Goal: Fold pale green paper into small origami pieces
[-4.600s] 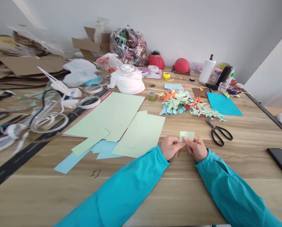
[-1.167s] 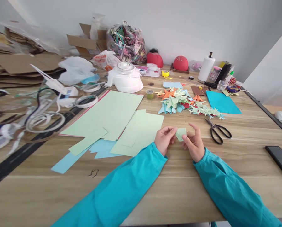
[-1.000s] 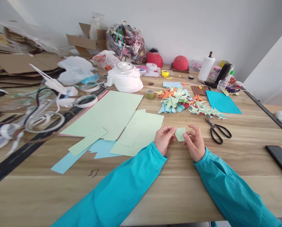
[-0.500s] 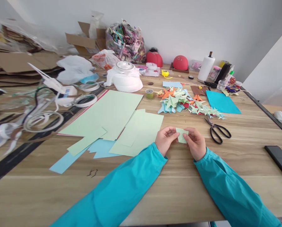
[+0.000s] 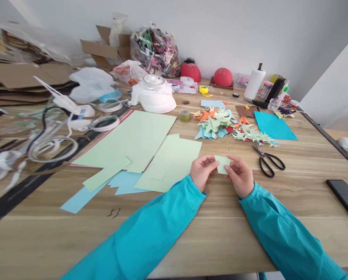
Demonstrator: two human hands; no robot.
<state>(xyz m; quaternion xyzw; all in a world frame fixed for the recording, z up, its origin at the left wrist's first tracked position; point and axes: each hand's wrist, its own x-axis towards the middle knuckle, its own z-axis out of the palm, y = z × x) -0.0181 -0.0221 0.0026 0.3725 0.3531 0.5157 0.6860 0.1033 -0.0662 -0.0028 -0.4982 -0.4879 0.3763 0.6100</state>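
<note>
A small folded piece of pale green paper (image 5: 222, 163) is pinched between both my hands just above the wooden table (image 5: 220, 241). My left hand (image 5: 202, 172) grips its left edge with thumb and fingers closed. My right hand (image 5: 240, 176) holds the right edge, fingers curled over it. Both arms wear teal sleeves. Large pale green sheets (image 5: 139, 144) and light blue paper pieces (image 5: 127, 183) lie just left of my hands.
A heap of folded paper shapes (image 5: 229, 126) lies beyond my hands, black scissors (image 5: 268, 160) to the right, a teal sheet (image 5: 274, 126) behind them. A dark phone (image 5: 344, 196) sits at the right edge. Tape rolls, cardboard and bags crowd the left and back.
The green piece, held flat at first, was turned and refolded between my fingers. My right fingers, spread a second ago, have closed on the paper again.
</note>
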